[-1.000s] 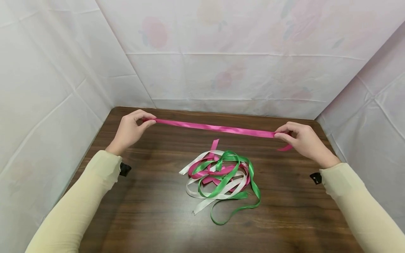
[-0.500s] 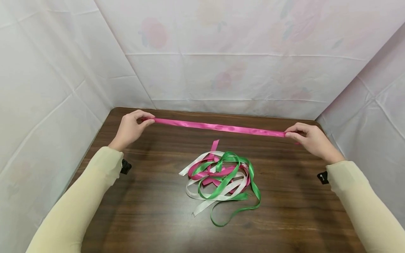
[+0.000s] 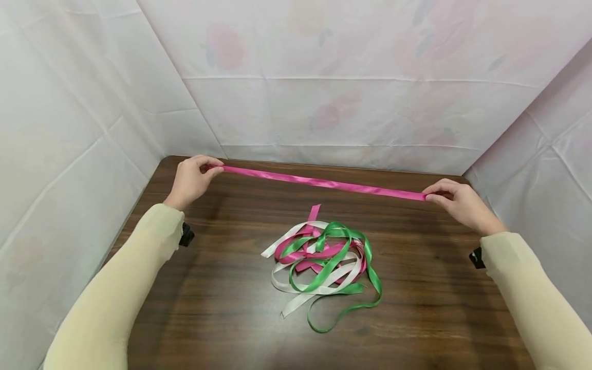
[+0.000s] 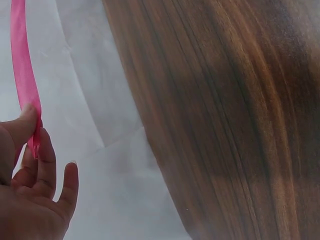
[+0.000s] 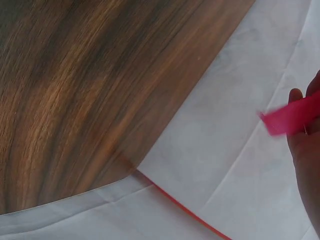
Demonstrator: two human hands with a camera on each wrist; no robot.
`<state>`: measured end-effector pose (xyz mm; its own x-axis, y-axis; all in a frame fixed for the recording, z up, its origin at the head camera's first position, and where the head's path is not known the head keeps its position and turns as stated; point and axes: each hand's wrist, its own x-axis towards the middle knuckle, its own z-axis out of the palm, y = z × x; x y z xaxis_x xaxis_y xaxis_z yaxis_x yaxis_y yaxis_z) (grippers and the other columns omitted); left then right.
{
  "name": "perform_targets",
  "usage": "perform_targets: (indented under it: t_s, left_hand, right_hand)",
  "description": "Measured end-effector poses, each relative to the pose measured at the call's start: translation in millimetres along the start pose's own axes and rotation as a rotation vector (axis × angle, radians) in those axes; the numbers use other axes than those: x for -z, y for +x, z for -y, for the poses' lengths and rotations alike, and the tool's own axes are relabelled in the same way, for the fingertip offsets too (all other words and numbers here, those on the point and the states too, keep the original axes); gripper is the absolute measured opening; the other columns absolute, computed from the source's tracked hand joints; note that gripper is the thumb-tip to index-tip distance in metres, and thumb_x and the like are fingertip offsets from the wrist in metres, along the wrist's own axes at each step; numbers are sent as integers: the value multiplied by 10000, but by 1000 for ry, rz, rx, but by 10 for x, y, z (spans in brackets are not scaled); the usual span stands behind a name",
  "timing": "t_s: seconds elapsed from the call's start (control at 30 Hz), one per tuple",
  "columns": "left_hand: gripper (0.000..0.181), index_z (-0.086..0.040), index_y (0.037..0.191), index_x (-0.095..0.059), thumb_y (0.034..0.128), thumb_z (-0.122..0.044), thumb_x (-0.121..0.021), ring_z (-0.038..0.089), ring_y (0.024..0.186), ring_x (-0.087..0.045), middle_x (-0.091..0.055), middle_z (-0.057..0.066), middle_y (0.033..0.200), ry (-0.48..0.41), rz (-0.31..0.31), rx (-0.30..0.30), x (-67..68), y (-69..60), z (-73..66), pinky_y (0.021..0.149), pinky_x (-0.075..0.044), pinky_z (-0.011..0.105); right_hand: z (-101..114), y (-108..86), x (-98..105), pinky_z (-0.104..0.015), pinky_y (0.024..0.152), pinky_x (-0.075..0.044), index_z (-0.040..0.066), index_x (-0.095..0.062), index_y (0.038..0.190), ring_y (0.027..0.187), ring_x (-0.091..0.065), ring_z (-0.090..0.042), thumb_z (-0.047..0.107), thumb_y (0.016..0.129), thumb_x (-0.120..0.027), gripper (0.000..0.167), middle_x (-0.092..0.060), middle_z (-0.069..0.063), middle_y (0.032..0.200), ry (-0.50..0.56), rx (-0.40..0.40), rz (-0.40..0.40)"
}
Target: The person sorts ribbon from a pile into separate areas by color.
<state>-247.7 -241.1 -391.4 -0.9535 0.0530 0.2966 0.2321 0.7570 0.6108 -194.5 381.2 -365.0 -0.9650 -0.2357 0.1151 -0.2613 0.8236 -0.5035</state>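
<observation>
A pink satin ribbon (image 3: 324, 183) stretches nearly straight above the far part of the table, sloping slightly down to the right. My left hand (image 3: 191, 177) pinches its left end between thumb and fingers; the left wrist view shows the thumb pressing the ribbon (image 4: 25, 65) with a short end below. At the other side my right hand (image 3: 462, 203) pinches the ribbon near its right end, and a short pink tail (image 5: 287, 117) sticks out past the fingers in the right wrist view. Nearer to me lies a tangled pile of green ribbon (image 3: 342, 257), white ribbon (image 3: 290, 307) and pink ribbon (image 3: 314, 211).
The pile lies on a dark wood-grain table (image 3: 222, 308). Pale fabric with faint fruit prints hangs behind the table as a back curtain (image 3: 287, 113), and more fabric encloses the left side (image 3: 69, 154) and right side (image 3: 559, 169).
My right hand has slid outward to the right along the ribbon, so the span between my hands is longer and its tail shorter. My left hand has risen slightly. The pile lies as before.
</observation>
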Motion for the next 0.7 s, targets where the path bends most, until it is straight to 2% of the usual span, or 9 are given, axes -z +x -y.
perform_targets:
  t_s: [0.27, 0.5, 0.6, 0.7]
  left_hand:
    - [212, -23, 1130, -761, 1000, -174, -689, 298, 881, -550, -724, 215, 1119, 0, 65, 17, -120, 83, 90, 751, -405, 372]
    - [225, -28, 1155, -754, 1007, -180, -679, 307, 906, -550, -720, 233, 1142, 4, 107, 42, -170, 137, 163, 756, -414, 375]
    - [209, -39, 1152, -758, 1005, -167, -681, 307, 900, -578, -737, 225, 1123, 13, 107, 50, -190, 171, 211, 749, -427, 368]
    - [192, -54, 1148, -763, 1002, -148, -681, 309, 897, -609, -753, 215, 1085, 17, 107, 66, -226, 200, 275, 741, -445, 356]
  right_hand:
    - [-138, 24, 12, -159, 661, -459, 158, -767, 1123, 794, -554, 1, 295, 1000, -688, 200, -706, -49, 1080, -1, -78, -7]
    - [-243, 86, -25, -168, 695, -444, 112, -740, 1200, 845, -517, 32, 300, 1029, -640, 274, -686, -142, 1215, -32, -122, 13]
    - [-291, 144, -57, -173, 702, -434, 98, -727, 1225, 850, -512, 3, 291, 1037, -629, 287, -669, -161, 1254, -34, -137, -3]
    - [-352, 204, -108, -172, 682, -423, 77, -724, 1220, 826, -506, -31, 264, 1039, -628, 277, -672, -180, 1226, -25, -142, -37]
